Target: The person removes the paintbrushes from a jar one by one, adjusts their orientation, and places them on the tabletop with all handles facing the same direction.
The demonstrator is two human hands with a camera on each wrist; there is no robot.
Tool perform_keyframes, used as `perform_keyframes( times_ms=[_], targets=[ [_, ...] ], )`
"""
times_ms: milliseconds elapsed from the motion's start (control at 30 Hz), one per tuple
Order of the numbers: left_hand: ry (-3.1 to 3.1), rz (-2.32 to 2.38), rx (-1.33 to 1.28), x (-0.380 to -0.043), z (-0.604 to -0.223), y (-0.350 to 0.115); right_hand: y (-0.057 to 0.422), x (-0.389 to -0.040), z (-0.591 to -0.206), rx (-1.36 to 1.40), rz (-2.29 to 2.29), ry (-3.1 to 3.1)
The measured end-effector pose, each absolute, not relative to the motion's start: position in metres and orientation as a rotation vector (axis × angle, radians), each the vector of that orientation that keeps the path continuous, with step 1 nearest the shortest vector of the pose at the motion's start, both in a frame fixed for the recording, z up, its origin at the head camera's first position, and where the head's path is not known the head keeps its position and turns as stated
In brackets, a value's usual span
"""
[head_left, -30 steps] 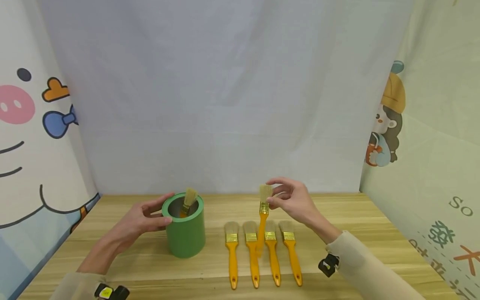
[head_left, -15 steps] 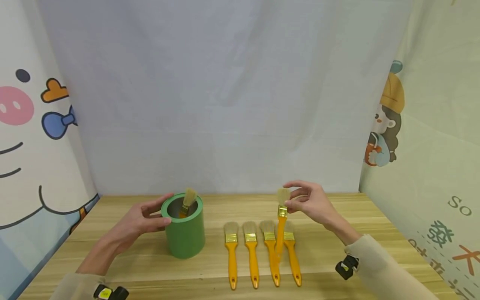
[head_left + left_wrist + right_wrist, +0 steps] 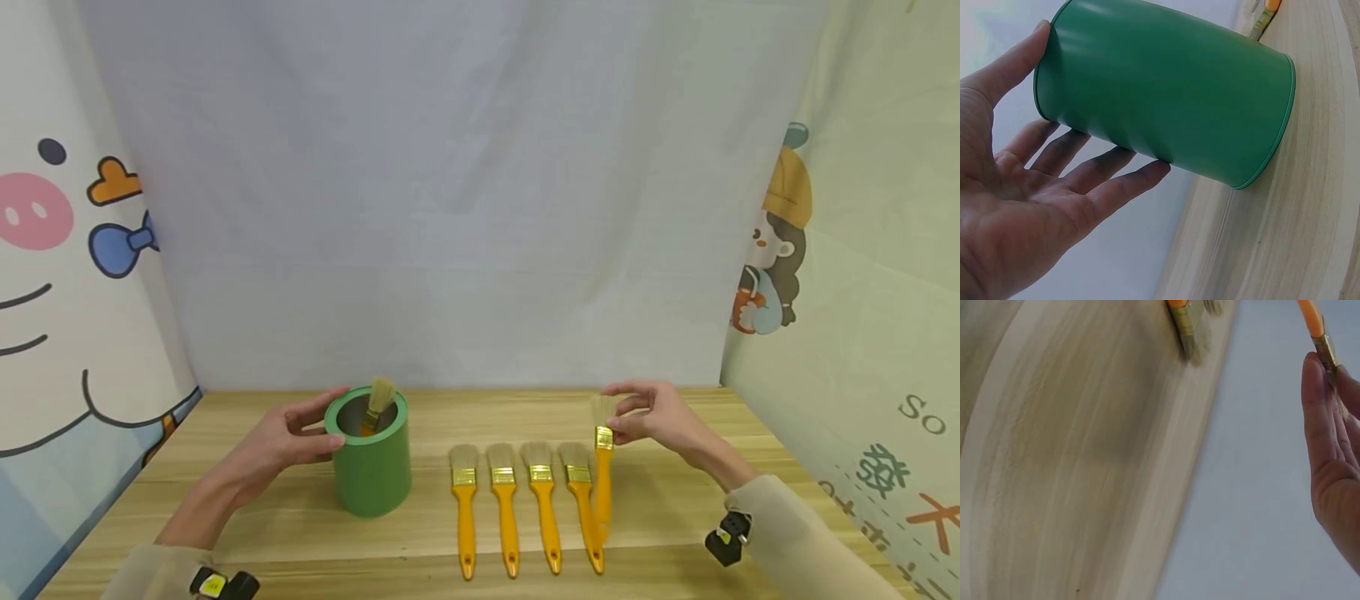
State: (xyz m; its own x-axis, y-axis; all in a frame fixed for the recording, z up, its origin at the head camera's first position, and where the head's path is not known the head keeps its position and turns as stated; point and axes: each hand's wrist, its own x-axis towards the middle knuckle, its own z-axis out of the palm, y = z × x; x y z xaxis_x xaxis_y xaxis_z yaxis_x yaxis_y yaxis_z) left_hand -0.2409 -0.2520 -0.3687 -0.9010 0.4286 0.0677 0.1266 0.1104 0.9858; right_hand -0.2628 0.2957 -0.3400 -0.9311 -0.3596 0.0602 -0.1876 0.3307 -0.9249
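Note:
My left hand (image 3: 283,440) holds a green can (image 3: 372,477) upright on the wooden table, thumb and fingertips against its side near the rim. A paintbrush (image 3: 381,395) stands in the can, bristles up and leaning over the rim. At the right, the thumb and fingers of my right hand (image 3: 658,418) pinch another paintbrush (image 3: 603,475) by its bristle end, its yellow handle hanging down. That handle overlaps the rightmost of several paintbrushes (image 3: 466,517) lying side by side in a row, bristles away from me. In the right wrist view, the pinched brush (image 3: 1316,322) shows at the fingertips.
The wooden table (image 3: 660,533) ends at a pale hanging cloth (image 3: 450,208) behind. Printed cloths with cartoon figures (image 3: 772,250) flank it on both sides. Small black devices (image 3: 727,537) sit on the wrists.
My right hand has carried the pinched paintbrush rightward along the row and lower, from above the middle brushes to the right end. My left hand and the can have stayed in place.

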Motion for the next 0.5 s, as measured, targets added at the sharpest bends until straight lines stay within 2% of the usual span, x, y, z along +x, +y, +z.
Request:
perform_keyframes(
  times_ms=[500],
  targets=[
    [2.154,1.88,0.541,-0.241,-0.369,-0.251,0.331,-0.271,-0.376,-0.402,-1.62,2.315]
  ],
)
